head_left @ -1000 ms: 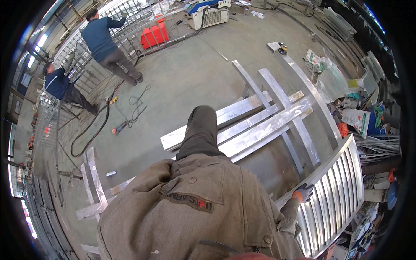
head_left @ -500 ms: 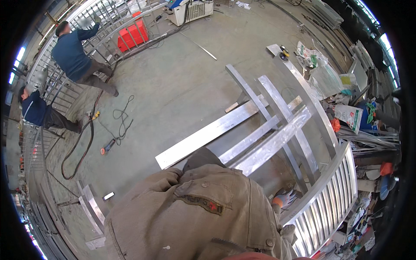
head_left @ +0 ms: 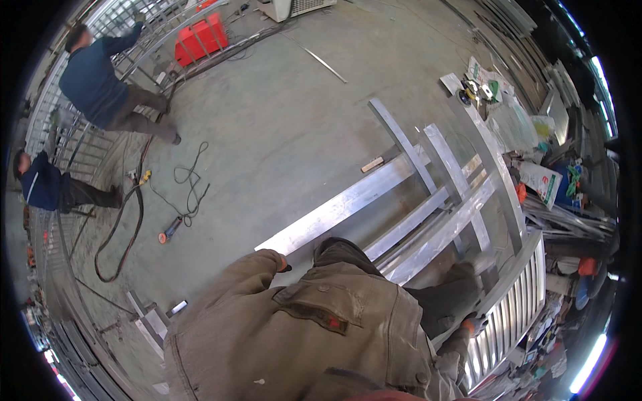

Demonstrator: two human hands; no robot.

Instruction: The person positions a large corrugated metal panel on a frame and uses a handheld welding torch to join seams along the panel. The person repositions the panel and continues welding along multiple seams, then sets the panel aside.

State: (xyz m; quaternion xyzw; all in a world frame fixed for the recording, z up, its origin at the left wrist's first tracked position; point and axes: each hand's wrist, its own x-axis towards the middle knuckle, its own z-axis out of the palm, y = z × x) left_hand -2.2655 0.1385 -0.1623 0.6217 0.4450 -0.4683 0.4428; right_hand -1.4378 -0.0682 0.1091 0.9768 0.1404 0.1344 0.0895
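Observation:
My right hand, in a grey and orange glove, grips the near end of a curved, slatted metal panel. Only a small gloved part of my left hand shows past the sleeve, close to the near end of a wide flat metal bar; its fingers are mostly hidden. Beside that bar lie a narrower metal bar and a shiny, wide one. Crossing them are a straight metal tube and curved metal pieces. My legs stand among the bars.
Left on the floor lie a corded angle grinder and a thick hose. Two people work at metal railings at the upper left, near a red box. Bags and scrap crowd the right. A wooden block lies beyond the bars.
My right hand has shifted from beside the panel onto its near end, and my right leg now shows among the bars. My left hand has come into view by the wide bar. The view has shifted.

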